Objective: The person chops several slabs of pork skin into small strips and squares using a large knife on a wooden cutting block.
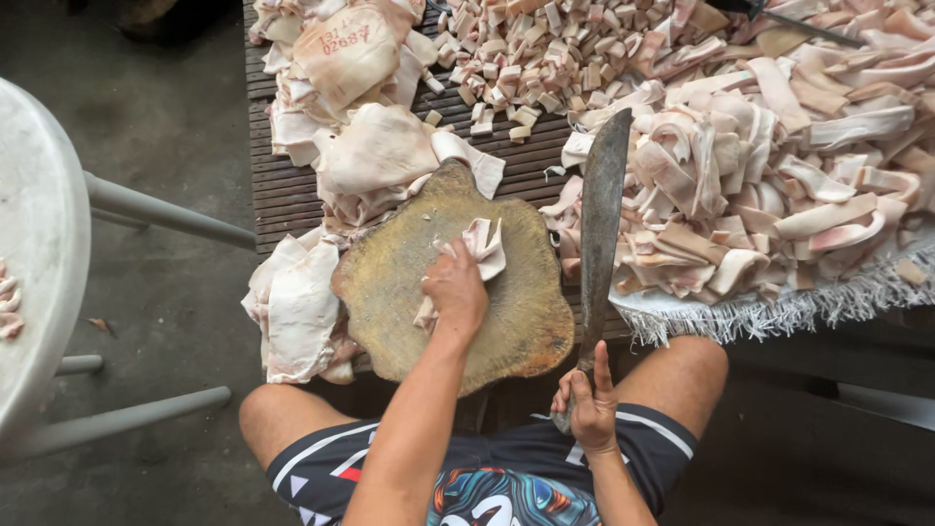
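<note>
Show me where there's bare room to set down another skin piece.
Bare wood shows on the chopping block, right of the left hand and short of the cleaver. The slatted table is crowded: whole skins left, strips right, cubes behind.

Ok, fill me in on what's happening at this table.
A seated person is cutting up pale pork skin. The left hand presses a folded piece of skin onto a worn round chopping block. The right hand holds a long cleaver, blade pointing away. Uncut sheets lie left of the block, cut strips on its right, small cubes beyond.
</note>
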